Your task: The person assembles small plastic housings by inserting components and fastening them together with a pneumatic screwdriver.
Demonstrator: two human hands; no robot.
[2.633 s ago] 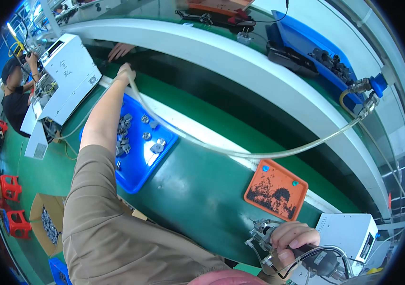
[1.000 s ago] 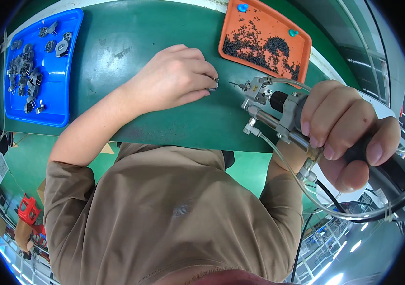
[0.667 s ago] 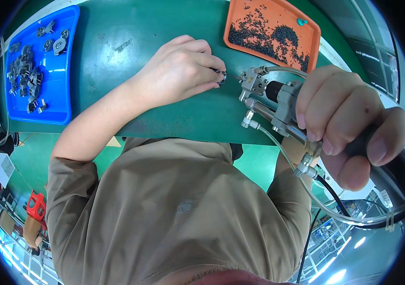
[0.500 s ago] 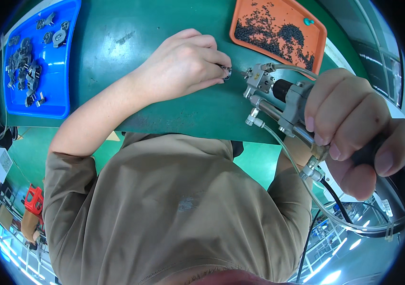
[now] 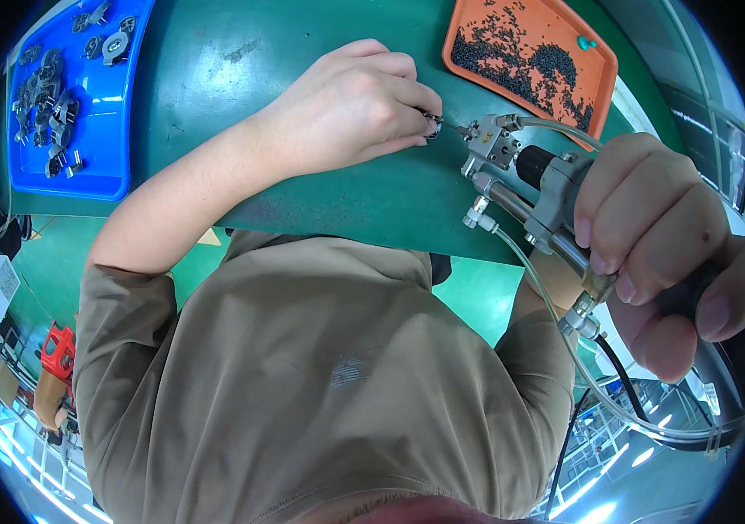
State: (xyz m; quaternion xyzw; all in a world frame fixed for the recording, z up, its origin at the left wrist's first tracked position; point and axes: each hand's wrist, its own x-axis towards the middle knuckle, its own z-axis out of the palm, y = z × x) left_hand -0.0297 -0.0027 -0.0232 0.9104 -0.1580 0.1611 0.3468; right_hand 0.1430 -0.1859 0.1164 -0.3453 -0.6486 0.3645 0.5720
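Over the table's near half, my left hand [image 5: 359,105] is closed in a pinch on a small dark metal part [image 5: 433,126]; the fingers cover most of it. My right hand [image 5: 652,214] grips a power screwdriver [image 5: 556,196] with a metal block at its head and hoses attached. The screwdriver lies sideways, its thin tip pointing left at the small part. Tip and part meet or nearly meet; I cannot tell whether they touch.
On the green table [image 5: 215,131], a blue tray [image 5: 97,162] at the left holds several dark metal parts. An orange tray [image 5: 556,31] at the far right holds many tiny black pieces and a teal piece [image 5: 586,42]. Clear hoses [image 5: 565,349] loop down at the right. A red stool [image 5: 58,351] stands lower left.
My left hand has brought the small part rightward, closing most of the gap to the screwdriver's tip. Both hands keep their grips, and the whole view has shifted slightly.
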